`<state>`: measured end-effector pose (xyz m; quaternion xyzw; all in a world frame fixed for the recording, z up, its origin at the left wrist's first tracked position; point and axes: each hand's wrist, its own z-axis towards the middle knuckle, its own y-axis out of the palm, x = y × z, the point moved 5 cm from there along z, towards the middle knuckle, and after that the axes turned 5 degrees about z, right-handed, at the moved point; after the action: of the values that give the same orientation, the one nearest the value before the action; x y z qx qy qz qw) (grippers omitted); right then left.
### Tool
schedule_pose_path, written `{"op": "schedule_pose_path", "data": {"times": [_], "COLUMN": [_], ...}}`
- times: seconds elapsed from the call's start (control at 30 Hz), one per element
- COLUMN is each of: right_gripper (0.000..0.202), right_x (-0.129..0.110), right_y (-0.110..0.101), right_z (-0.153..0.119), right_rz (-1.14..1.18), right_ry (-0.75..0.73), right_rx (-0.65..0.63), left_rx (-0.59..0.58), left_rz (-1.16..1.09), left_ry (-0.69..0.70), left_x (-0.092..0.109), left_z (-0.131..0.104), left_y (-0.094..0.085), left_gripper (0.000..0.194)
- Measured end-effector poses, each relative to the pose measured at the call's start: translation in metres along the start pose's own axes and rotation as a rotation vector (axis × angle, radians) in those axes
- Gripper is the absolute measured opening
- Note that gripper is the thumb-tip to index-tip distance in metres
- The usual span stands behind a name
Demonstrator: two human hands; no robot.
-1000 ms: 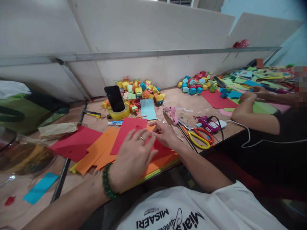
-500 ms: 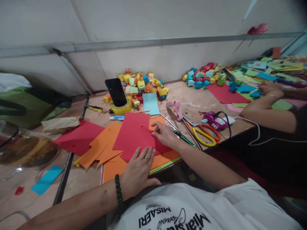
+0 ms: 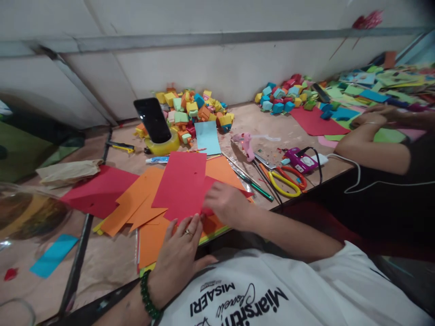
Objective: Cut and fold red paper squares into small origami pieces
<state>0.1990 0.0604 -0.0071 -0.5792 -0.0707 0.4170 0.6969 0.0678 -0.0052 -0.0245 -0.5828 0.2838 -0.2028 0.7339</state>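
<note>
A red paper sheet (image 3: 181, 183) lies on top of a stack of orange sheets (image 3: 149, 203) at the near table edge. My right hand (image 3: 226, 203) rests on the red sheet's near right corner, fingers curled over its edge, pinching it. My left hand (image 3: 178, 253), with a ring and a green bead bracelet at the wrist, lies flat with fingers spread on the orange stack just below the red sheet's near edge.
Right of the stack lie yellow and orange scissors (image 3: 287, 181), a pink glue gun (image 3: 245, 144) and a purple device (image 3: 299, 159). A phone (image 3: 152, 120) stands in a tape roll. Folded paper cubes (image 3: 190, 111) pile by the wall. Another person's arm (image 3: 370, 145) rests at the right.
My left hand slid off the red sheet toward me, down to the stack's near edge. My right hand moved nearer along the red sheet to its lower right corner. The view tilted down.
</note>
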Motion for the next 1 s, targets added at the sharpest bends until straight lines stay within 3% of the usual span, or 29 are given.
{"op": "schedule_pose_path", "data": {"times": [0.07, 0.17, 0.47, 0.63, 1.0], "right_gripper": [0.013, 0.017, 0.028, 0.034, 0.032], "right_x": [-0.014, -0.011, 0.036, 0.041, 0.045], "right_y": [0.009, 0.016, -0.009, -0.026, -0.025], "right_z": [-0.016, -0.036, -0.082, -0.096, -0.108], "right_rz": [-0.021, -0.062, -0.102, -0.091, -0.043], "right_ry": [-0.115, -0.148, -0.023, -0.065, -0.081], "right_rx": [-0.090, -0.113, 0.201, 0.368, 0.495], "left_rx": [0.024, 0.044, 0.119, 0.136, 0.126], "left_rz": [-0.014, -0.027, -0.043, -0.035, -0.008], "left_ry": [0.004, 0.014, -0.016, -0.077, -0.282], "left_x": [0.000, -0.001, 0.001, 0.002, 0.015], "left_z": [0.001, 0.001, -0.001, -0.005, -0.010], "left_y": [-0.001, -0.001, 0.000, 0.004, 0.009], "left_gripper": [0.076, 0.074, 0.074, 0.073, 0.062]}}
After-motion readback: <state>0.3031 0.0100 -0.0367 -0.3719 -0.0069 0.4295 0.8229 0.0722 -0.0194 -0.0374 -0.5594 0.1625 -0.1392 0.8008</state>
